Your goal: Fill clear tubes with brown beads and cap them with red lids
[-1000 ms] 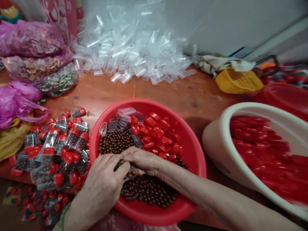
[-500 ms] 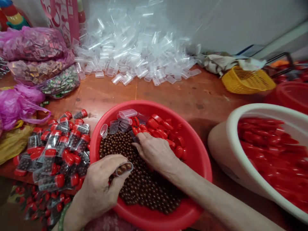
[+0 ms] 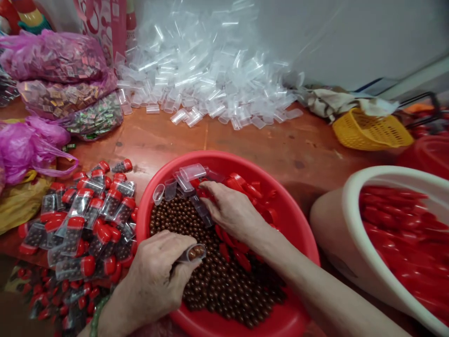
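Note:
My left hand (image 3: 157,271) is closed around a small clear plastic container (image 3: 196,252), its open mouth tilted up to the right, with brown balls inside. It is over the near left side of a red basin (image 3: 224,156). Glossy brown balls (image 3: 224,290) fill much of that basin. My right hand (image 3: 238,210) reaches among red plastic caps (image 3: 245,185) at the basin's far side. Its thumb and forefinger are apart; the other fingers are mostly hidden. Empty clear containers (image 3: 192,172) lie along the basin's far left rim, close to the right fingertips.
Filled red-capped containers (image 3: 80,206) are piled at left. A large heap of clear containers (image 3: 210,89) lies at the back, beside pink bags (image 3: 56,56). At right are a white tub (image 3: 329,224) of red caps and a yellow basket (image 3: 372,131).
Several red caps now lie on the balls below my right hand, nearer me. The clear containers by the rim have shifted. My left hand still holds its container; the view has swung slightly left.

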Tool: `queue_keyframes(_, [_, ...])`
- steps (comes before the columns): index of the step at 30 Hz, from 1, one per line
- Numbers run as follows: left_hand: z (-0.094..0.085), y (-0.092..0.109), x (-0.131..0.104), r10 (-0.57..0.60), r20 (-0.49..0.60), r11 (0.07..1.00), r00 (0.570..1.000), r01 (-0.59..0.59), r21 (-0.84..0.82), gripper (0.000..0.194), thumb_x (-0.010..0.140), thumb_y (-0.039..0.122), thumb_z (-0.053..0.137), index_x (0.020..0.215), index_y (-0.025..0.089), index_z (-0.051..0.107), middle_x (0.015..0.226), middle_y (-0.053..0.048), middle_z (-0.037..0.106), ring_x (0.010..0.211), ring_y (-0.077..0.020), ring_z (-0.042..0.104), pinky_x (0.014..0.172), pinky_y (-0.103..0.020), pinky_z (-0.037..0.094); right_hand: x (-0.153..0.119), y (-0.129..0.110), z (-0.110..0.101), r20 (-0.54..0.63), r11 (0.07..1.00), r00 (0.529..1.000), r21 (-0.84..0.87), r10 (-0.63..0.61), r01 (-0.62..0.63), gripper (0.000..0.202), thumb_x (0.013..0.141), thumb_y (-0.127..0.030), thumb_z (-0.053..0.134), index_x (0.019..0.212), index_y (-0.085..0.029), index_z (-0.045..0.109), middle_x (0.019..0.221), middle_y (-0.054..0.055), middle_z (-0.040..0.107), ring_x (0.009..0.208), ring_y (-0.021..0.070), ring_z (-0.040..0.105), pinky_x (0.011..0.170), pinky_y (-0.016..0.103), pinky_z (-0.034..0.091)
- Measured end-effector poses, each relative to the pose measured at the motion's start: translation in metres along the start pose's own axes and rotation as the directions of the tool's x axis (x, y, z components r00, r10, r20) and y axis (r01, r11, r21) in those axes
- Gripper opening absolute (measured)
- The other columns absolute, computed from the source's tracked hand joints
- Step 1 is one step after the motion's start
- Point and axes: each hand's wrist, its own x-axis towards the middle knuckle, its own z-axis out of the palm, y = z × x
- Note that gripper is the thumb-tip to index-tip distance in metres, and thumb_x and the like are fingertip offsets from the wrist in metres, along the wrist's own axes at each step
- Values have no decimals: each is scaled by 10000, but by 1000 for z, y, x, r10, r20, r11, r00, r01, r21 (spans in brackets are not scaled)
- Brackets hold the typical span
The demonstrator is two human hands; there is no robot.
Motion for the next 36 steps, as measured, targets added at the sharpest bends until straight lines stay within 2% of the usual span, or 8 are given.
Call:
queue_keyframes(3, [1,0,-1,-10,18,1000,1000,10,4,128,879,116,550,978,129,631,848,-56,692,769,-150,612,725,-271,489,10,0,5,1,999,1000,-37,9,-9,261,861,-199,510,1093,-179,627,1033,108,713,905,238,680,785,328,501])
queue_keyframes(7, [2,-1,-1,-17,-4,1000,1000,17,9,152,881,101,545,1006,138,622,887,-49,697,804,-151,618,762,-273,488,15,4,3,14,999,1000,-51,16,-15,252,881,-157,447,1015,-179,660,923,78,739,841,218,693,761,307,498])
queue_keyframes(12, [3,-1,-1,-37,-11,999,999,37,0,137,880,106,553,988,140,630,895,-44,705,815,-153,623,777,-275,489,11,1,-4,58,999,998,-39,-5,8,286,875,-161,472,1109,-170,635,1032,84,729,925,208,684,811,290,488])
queue_keyframes(19, [3,0,0,-50,-25,999,998,50,2,144,870,103,562,986,153,632,906,-39,707,824,-152,628,782,-268,489,12,-5,-2,118,998,993,-55,-6,13,269,820,-240,596,1071,-145,617,962,121,722,863,247,680,714,302,476])
queue_keyframes(23, [3,0,0,-42,-29,999,999,42,1,144,869,97,556,981,140,635,896,-45,707,809,-153,626,772,-271,489,11,0,0,112,999,994,-32,-17,21,352,802,-201,589,1151,-160,576,874,70,730,729,203,676,633,272,458])
queue_keyframes(27, [6,-2,0,-56,-28,998,998,57,5,156,871,118,555,1003,128,638,904,-61,707,819,-170,624,773,-295,493,5,3,-7,53,1000,998,-5,-19,19,392,845,-223,498,1229,-158,545,866,67,739,711,203,684,630,284,479])
queue_keyframes(32, [4,1,0,-121,-38,992,992,119,-45,136,885,146,541,983,149,634,901,-54,700,831,-170,628,783,-296,500,-7,4,-23,-20,998,999,49,-42,43,280,865,-244,458,1064,-184,644,915,72,745,781,205,692,712,308,509])
queue_keyframes(36, [2,3,5,-220,-92,968,971,205,-148,200,896,146,514,1076,152,600,1051,-76,684,910,-164,646,822,-286,516,-12,6,-27,-126,995,992,97,-10,23,214,869,-281,466,975,-174,617,936,102,707,815,228,660,733,352,503])
